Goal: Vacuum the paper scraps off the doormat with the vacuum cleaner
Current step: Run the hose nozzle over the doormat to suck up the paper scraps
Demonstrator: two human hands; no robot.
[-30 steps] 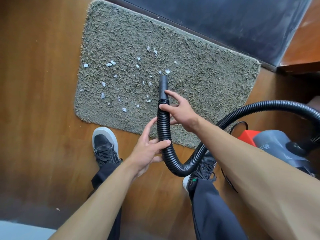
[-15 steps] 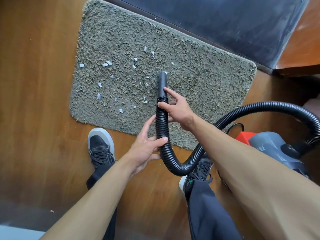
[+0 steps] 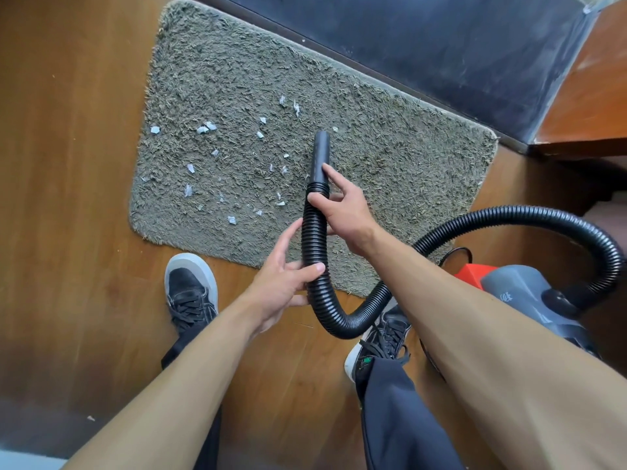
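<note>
Right hand and left hand have eased the nozzle farther up the doormat, and two bits by its tip are gone. The right grips the hose at the nozzle collar, and the left grips it lower, at the doormat's near edge. Remaining paper scraps dot the doormat's left half, so sweep leftward with the mouth low to the pile.

The hose I hold is ribbed black plastic, slightly glossy; its nozzle, over the mat, is smooth and duller. The mat is shaggy grey-green pile, rough and matt. The scraps on it are thin white paper. Around the mat the floor is smooth wood with a soft sheen. Right of the mat, the vacuum has a matt grey plastic shell.
</note>
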